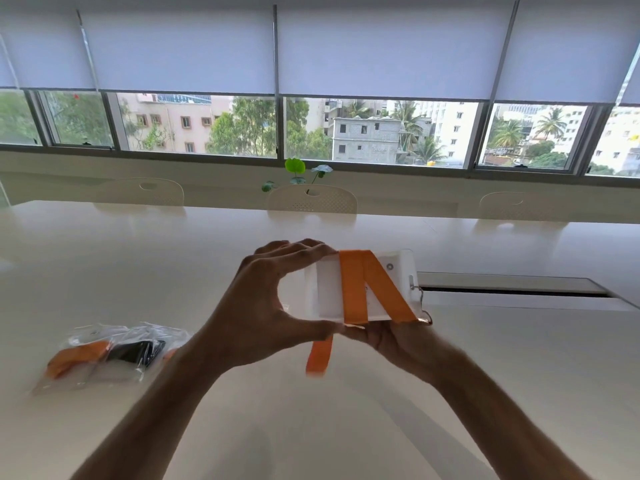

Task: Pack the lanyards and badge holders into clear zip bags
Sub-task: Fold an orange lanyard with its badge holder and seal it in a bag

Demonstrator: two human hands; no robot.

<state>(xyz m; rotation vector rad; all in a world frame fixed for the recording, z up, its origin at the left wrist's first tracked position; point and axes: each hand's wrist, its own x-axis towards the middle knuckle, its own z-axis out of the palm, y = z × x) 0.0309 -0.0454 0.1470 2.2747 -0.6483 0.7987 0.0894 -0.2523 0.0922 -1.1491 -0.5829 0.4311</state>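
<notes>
I hold a white badge holder [329, 289] above the table, lying sideways, with an orange lanyard [356, 289] wound around it in two bands. A loose orange end hangs below it. My left hand [263, 306] grips the holder's left end between thumb and fingers. My right hand [388, 341] supports it from underneath, pinching the lanyard at the lower edge. A metal clip [420, 299] sticks out at the holder's right end. Clear zip bags [114, 351] lie on the table at the left, holding orange and black lanyards.
The long white table [519, 375] has a cable slot [512, 289] to the right of my hands. White chairs [311, 199] stand along the far side, with a small green plant [296, 171] on the sill under the windows.
</notes>
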